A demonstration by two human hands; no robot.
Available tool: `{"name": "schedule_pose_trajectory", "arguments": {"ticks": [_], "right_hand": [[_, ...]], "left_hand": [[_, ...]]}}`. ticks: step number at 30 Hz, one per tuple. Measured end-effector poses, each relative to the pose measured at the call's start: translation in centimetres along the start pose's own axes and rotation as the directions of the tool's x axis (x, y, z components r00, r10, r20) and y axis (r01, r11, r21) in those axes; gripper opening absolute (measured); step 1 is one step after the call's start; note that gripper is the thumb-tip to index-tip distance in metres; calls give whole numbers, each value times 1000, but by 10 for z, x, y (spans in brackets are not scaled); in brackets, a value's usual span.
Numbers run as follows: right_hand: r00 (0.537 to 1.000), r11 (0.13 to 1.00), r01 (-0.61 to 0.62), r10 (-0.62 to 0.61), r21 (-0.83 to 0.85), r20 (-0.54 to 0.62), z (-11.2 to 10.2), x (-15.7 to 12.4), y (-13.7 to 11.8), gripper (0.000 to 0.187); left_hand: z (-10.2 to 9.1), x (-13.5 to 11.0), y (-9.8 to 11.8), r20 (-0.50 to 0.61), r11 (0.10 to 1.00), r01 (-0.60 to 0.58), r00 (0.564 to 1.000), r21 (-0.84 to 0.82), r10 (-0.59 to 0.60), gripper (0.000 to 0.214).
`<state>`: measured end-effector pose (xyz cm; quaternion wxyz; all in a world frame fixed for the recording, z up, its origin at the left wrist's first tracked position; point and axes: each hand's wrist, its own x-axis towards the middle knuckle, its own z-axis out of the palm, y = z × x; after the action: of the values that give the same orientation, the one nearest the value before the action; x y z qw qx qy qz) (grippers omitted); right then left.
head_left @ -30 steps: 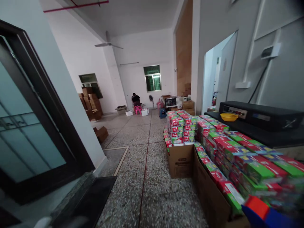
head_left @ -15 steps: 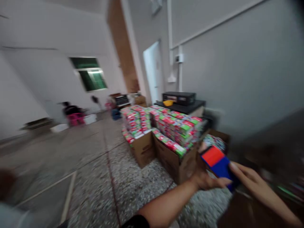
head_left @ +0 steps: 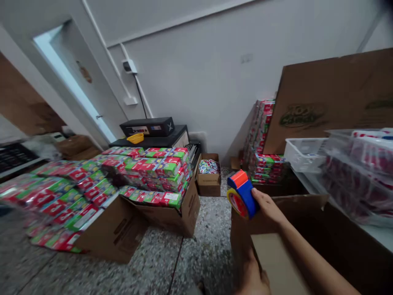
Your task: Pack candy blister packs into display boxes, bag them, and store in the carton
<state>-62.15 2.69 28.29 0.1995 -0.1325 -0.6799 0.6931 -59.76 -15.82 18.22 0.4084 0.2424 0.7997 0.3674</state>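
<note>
My right hand point(head_left: 268, 207) is closed around the back end of a blue and orange tape dispenser point(head_left: 251, 196). The dispenser carries a roll of tape point(head_left: 238, 203) with a yellow rim and a red and white core. It hangs above the near edge of an open cardboard box point(head_left: 344, 246). Lower down, my left hand point(head_left: 253, 276) grips the edge of a light brown cardboard flap point(head_left: 278, 262), partly cut off by the bottom of the picture and slightly blurred.
Cartons of stacked red and green packs point(head_left: 166, 168) stand at left. A small box of printed pieces point(head_left: 208, 168) sits by the wall. At right are a white basket point(head_left: 303, 151), clear bags point(head_left: 362, 176) and a large cardboard sheet point(head_left: 331, 102). Speckled floor point(head_left: 208, 229) lies between.
My view has swung right, bringing the open box and bags into sight. My left hand has left the tape dispenser and moved down to the flap; the dispenser stays in my right hand.
</note>
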Motion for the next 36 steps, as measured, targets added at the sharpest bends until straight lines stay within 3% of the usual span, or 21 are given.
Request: {"name": "schedule_pose_trajectory", "arguments": {"ticks": [4, 10, 15, 20, 23, 26, 30, 33, 36], "right_hand": [[983, 966, -161, 176, 201, -60, -35, -20, 8, 60], [964, 935, -247, 264, 256, -34, -79, -56, 16, 68], [955, 940, -295, 294, 174, 31, -123, -68, 6, 59], [903, 912, -408, 397, 42, 163, -166, -38, -10, 55], [848, 876, -482, 460, 21, 263, -173, -2, -14, 53], [796, 848, -529, 497, 1, 346, -165, 37, -13, 51], [754, 822, -569, 536, -30, 380, -147, 76, -9, 47], [715, 797, -602, 563, -45, 413, -142, 94, -4, 47], [670, 775, -628, 586, -74, 456, -148, 109, 6, 50]], "left_hand": [[-22, 15, 19, -170, 965, 32, 985, 261, 14, 75], [-56, 35, 25, -194, 925, -25, 975, 380, 106, 75], [-47, 42, 27, -242, 913, -40, 959, 405, 149, 68], [-33, 44, 31, -320, 898, -93, 915, 429, 248, 53], [-44, 50, 50, -411, 870, -178, 826, 460, 386, 39], [-71, 67, 83, -458, 791, -317, 678, 524, 575, 33], [-102, 92, 125, -429, 641, -445, 489, 626, 759, 35], [-107, 108, 140, -371, 540, -472, 408, 697, 834, 27], [-99, 122, 142, -339, 485, -443, 370, 754, 865, 22]]}}
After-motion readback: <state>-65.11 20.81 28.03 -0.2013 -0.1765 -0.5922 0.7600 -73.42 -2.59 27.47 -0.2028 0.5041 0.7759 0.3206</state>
